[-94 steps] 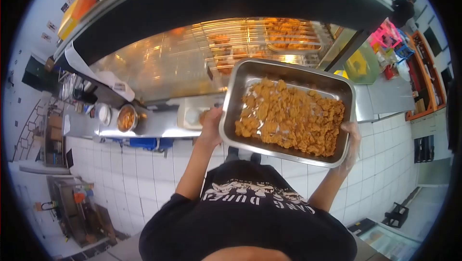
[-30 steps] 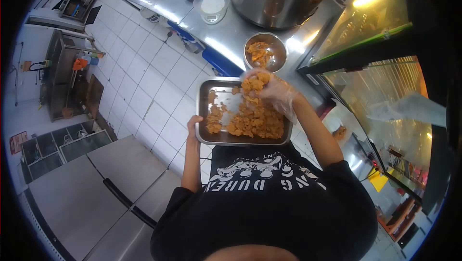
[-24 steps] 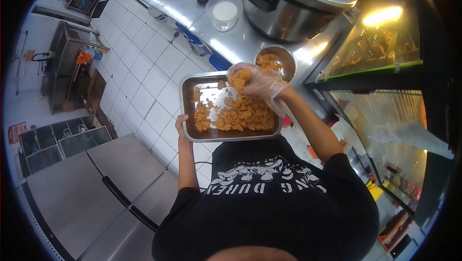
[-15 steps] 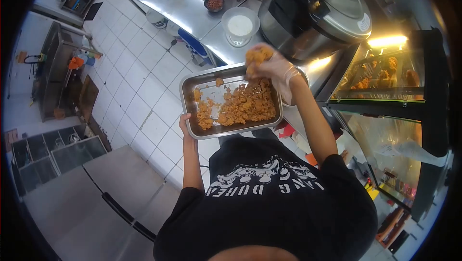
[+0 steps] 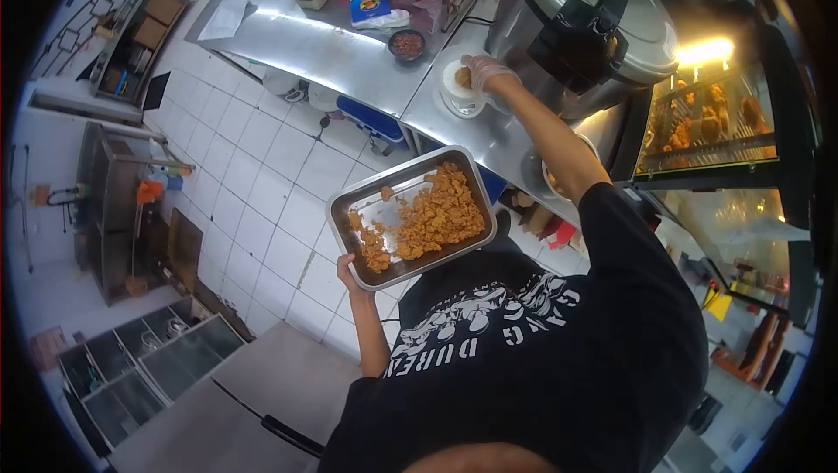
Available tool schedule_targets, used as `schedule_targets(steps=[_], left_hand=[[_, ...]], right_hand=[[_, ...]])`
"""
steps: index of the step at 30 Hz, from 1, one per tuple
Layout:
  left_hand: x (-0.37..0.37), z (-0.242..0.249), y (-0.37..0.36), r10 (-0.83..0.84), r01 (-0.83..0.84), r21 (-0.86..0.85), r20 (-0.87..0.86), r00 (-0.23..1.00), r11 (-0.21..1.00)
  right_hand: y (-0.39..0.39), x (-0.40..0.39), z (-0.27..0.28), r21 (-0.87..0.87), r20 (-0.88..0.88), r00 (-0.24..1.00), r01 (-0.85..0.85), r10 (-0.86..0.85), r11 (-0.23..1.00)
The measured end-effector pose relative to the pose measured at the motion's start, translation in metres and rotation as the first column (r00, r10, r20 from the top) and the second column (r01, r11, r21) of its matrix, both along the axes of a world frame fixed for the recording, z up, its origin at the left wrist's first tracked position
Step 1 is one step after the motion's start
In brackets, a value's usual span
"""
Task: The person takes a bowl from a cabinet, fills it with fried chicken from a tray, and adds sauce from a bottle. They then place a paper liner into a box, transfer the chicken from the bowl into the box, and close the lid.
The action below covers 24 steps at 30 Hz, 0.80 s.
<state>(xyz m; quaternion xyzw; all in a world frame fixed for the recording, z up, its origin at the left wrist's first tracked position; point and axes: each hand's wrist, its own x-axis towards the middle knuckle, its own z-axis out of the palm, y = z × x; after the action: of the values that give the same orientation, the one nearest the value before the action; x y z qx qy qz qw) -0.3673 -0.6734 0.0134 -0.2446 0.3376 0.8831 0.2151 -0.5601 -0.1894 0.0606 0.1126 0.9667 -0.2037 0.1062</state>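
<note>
My left hand (image 5: 348,272) grips the near left corner of a metal tray (image 5: 484,178), which is tilted a little and holds a heap of fried brown pieces (image 5: 443,215). In a clear plastic glove, my right hand (image 5: 491,73) is closed on a fried piece (image 5: 463,78) at a bowl (image 5: 455,96) with white contents. The bowl stands on what looks like a scale (image 5: 464,110) on the steel counter. Part of the bowl is hidden by my right hand and forearm.
Behind the right hand stands a large steel cooker (image 5: 559,28). A lit glass cabinet (image 5: 707,124) with fried food is at the right. A small dark bowl (image 5: 407,45) and a blue-yellow packet (image 5: 369,3) sit on the counter (image 5: 305,41). Another bowl (image 5: 587,143) lies under my right forearm.
My right hand has moved from above the tray to the white-filled bowl, carrying fried food. The tray, held by my left hand, is now farther from the counter, and the view has shifted.
</note>
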Motion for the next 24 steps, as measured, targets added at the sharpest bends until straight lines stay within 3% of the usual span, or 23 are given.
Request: schedule_targets(steps=[1, 2, 7, 11, 14, 19, 24], left_hand=[[-0.005, -0.002, -0.004, 0.030, -0.029, 0.010, -0.031, 0.999, 1.000], [-0.011, 0.001, -0.008, 0.033, -0.033, -0.014, -0.038, 0.999, 0.999], [-0.050, 0.008, -0.015, 0.024, -0.024, 0.001, -0.062, 0.998, 1.000], [-0.093, 0.003, -0.011, 0.044, -0.047, -0.033, -0.103, 0.994, 0.998], [-0.124, -0.009, -0.009, 0.003, 0.000, 0.033, -0.090, 0.996, 0.999], [-0.149, -0.016, 0.004, -0.022, 0.023, 0.009, -0.114, 0.993, 1.000], [-0.161, -0.027, 0.008, -0.063, 0.069, 0.044, -0.125, 0.990, 0.997]], right_hand=[[-0.003, 0.004, 0.012, 0.107, -0.015, 1.000, 0.009, -0.007, 0.994], [-0.005, 0.009, 0.026, 0.104, -0.012, 1.000, 0.024, -0.023, 0.994], [-0.008, 0.031, 0.080, -0.113, -0.116, 0.969, 0.205, -0.217, 0.972], [0.002, 0.038, 0.072, -0.207, -0.154, 0.950, 0.237, -0.270, 0.949], [-0.008, 0.057, 0.082, -0.210, -0.175, 0.887, 0.391, -0.428, 0.896], [-0.005, 0.076, 0.040, -0.234, 0.052, 0.817, 0.570, -0.575, 0.788], [-0.014, 0.082, 0.039, -0.250, -0.012, 0.780, 0.604, -0.626, 0.757]])
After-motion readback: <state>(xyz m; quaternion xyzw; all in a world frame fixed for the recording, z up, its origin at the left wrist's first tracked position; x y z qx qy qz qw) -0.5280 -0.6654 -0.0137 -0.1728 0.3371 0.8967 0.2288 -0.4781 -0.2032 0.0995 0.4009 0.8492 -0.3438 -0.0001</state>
